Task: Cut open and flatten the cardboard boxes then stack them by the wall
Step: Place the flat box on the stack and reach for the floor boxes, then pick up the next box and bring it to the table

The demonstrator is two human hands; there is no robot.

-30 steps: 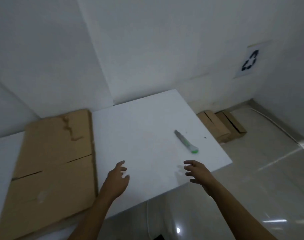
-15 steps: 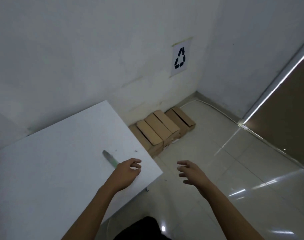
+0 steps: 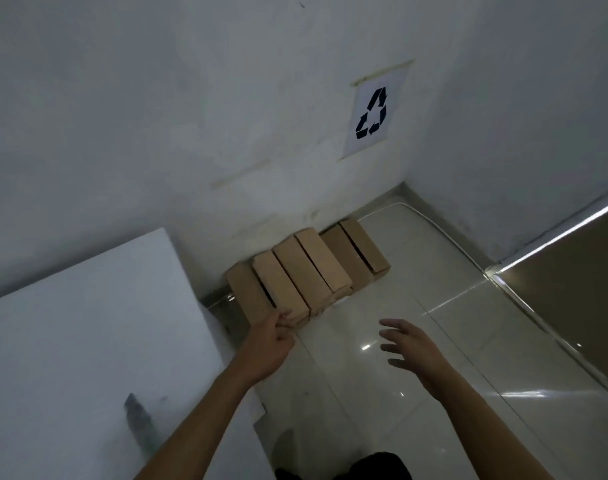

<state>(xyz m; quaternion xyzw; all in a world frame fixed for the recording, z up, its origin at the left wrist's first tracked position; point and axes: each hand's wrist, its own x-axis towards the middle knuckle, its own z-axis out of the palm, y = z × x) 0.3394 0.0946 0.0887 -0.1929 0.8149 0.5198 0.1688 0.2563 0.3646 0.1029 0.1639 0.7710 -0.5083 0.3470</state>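
Boxes (image 3: 306,271) now nearer left grip (image 3: 268,344)

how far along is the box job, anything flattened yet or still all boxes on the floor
Done: nothing flattened shows in this view. The boxes all sit whole in a row on the floor against the wall, below the recycling sign. In hand: both hands are empty; the left hand is nearest the closest box, the right hand open over the floor. Left: cutting, flattening and stacking. The knife lies on the table.
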